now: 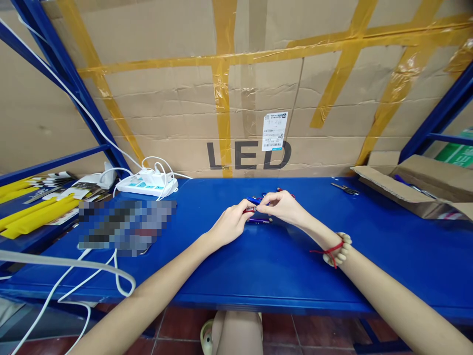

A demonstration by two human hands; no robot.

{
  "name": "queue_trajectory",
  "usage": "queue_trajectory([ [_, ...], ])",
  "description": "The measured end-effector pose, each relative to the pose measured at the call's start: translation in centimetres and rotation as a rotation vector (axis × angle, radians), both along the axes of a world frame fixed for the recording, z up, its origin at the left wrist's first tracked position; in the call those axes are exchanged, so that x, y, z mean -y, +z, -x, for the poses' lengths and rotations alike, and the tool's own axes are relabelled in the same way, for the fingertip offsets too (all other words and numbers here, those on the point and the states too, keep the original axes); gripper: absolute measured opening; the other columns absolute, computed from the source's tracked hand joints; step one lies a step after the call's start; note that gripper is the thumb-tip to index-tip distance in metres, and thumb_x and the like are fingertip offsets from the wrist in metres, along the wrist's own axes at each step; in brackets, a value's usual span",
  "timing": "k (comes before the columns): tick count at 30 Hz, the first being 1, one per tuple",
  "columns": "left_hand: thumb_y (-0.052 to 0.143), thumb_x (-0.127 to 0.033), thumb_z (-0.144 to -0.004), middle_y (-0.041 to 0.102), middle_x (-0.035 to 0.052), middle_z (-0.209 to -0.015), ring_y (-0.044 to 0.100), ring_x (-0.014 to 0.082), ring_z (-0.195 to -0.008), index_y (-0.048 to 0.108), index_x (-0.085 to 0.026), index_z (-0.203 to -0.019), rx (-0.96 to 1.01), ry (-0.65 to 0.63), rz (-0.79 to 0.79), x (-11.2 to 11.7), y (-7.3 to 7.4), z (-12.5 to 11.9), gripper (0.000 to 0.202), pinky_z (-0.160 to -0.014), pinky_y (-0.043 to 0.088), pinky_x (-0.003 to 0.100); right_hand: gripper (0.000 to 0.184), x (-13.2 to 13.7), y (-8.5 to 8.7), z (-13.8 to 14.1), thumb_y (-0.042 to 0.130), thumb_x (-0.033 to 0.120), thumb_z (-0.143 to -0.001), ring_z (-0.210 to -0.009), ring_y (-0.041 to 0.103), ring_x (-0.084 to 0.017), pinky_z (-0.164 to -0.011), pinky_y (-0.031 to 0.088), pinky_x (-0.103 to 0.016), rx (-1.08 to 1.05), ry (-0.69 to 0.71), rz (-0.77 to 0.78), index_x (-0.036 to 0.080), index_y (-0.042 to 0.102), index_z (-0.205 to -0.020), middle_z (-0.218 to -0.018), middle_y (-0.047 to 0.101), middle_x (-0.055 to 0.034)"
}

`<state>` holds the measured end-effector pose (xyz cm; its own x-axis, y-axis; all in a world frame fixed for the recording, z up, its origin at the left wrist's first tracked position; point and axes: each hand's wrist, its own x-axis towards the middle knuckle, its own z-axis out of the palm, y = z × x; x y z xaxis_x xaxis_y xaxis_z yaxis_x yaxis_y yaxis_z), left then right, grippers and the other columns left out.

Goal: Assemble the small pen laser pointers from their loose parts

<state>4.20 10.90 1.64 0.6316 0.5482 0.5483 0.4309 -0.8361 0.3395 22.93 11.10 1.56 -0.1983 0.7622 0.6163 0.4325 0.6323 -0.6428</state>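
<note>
Forearms enter cut off at the lower edge. Left hand (231, 223) and right hand (283, 206) meet above the blue desk (258, 266), both pinching one small red pen (250, 210), largely hidden between the fingertips. Further pens (260, 220) lie just beyond, partly covered. A blurred patch (125, 224) conceals something at left.

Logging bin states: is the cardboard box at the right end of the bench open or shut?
Open. The cardboard box has its flaps folded outward, and a dark blue item shows inside. How full it is cannot be told.

Small red pen (250, 210), pinched, above table
</note>
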Motion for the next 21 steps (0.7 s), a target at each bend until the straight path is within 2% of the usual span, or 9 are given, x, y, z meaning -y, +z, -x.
queue_trajectory([
  [4, 0.037, -0.024, -0.089, 0.061, 0.0031, -0.094, 0.058, 0.0163, -0.085, 0.042, -0.019, -0.086, -0.001, -0.008, 0.013, 0.1, -0.4, 0.1, 0.007, -0.072, 0.042, 0.026, 0.031, 0.2, -0.3, 0.1, 0.060, 0.043, -0.073, -0.050, 0.049, -0.010, -0.047, 0.035, -0.022, 0.116, 0.026, 0.038, 0.014, 0.064, -0.065, -0.062, 0.059, -0.0025],
  [8, 0.036, -0.024, -0.089, 0.061, 0.0036, -0.091, 0.059, 0.0161, -0.084, 0.039, -0.019, -0.084, 0.011, -0.004, -0.013, 0.1, -0.4, 0.2, 0.008, -0.072, 0.043, 0.026, 0.040, 0.8, -0.3, 0.2, 0.035, 0.040, -0.091, -0.051, 0.051, -0.009, -0.053, 0.037, -0.021, 0.314, 0.142, -0.052, 0.015, 0.056, -0.066, -0.058, 0.055, -0.0001],
  [11, 0.036, -0.023, -0.090, 0.061, 0.0051, -0.090, 0.058, 0.0174, -0.083, 0.040, -0.019, -0.081, -0.045, 0.029, -0.097, -0.1, -0.4, 0.4, 0.010, -0.073, 0.043, 0.028, 0.042, 1.3, -0.2, 0.4, 0.030, 0.040, -0.093, -0.051, 0.050, -0.008, -0.055, 0.036, -0.021, 0.418, 0.089, -0.107, 0.016, 0.050, -0.064, -0.055, 0.053, 0.0013],
  [13, 0.036, -0.023, -0.090, 0.061, 0.0059, -0.091, 0.058, 0.0177, -0.083, 0.043, -0.018, -0.084, -0.076, 0.043, -0.168, -0.2, -0.4, 0.5, 0.010, -0.075, 0.043, 0.029, 0.045, 1.7, -0.2, 0.7, 0.029, 0.044, -0.092, -0.046, 0.049, -0.008, -0.052, 0.035, -0.021, 0.419, 0.049, -0.041, 0.016, 0.048, -0.063, -0.053, 0.052, 0.0024],
  [16, 0.036, -0.021, -0.090, 0.062, 0.0057, -0.098, 0.058, 0.0171, -0.086, 0.048, -0.018, -0.099, -0.066, 0.031, -0.242, -0.5, -0.4, 0.6, 0.015, -0.079, 0.043, 0.030, 0.050, 1.8, -0.3, 1.2, 0.027, 0.052, -0.091, -0.037, 0.045, -0.007, -0.049, 0.035, -0.021, 0.307, 0.073, 0.104, 0.016, 0.046, -0.060, -0.048, 0.050, 0.0039],
  [18, 0.036, -0.020, -0.090, 0.062, 0.0058, -0.103, 0.057, 0.0172, -0.091, 0.050, -0.019, -0.105, -0.060, 0.026, -0.270, -0.7, -0.3, 0.5, 0.020, -0.083, 0.042, 0.030, 0.053, 1.7, -0.4, 1.5, 0.025, 0.054, -0.090, -0.035, 0.043, -0.007, -0.049, 0.036, -0.021, 0.254, 0.085, 0.134, 0.016, 0.045, -0.059, -0.046, 0.049, 0.0039],
  [21, 0.037, -0.019, -0.089, 0.063, 0.0065, -0.103, 0.057, 0.0180, -0.093, 0.054, -0.018, -0.102, -0.068, 0.039, -0.275, -1.0, -0.2, 0.3, 0.021, -0.084, 0.042, 0.031, 0.056, 1.4, -0.5, 1.5, 0.026, 0.055, -0.089, -0.037, 0.046, -0.007, -0.048, 0.034, -0.021, 0.287, 0.007, 0.115, 0.016, 0.051, -0.058, -0.047, 0.052, 0.0028],
])
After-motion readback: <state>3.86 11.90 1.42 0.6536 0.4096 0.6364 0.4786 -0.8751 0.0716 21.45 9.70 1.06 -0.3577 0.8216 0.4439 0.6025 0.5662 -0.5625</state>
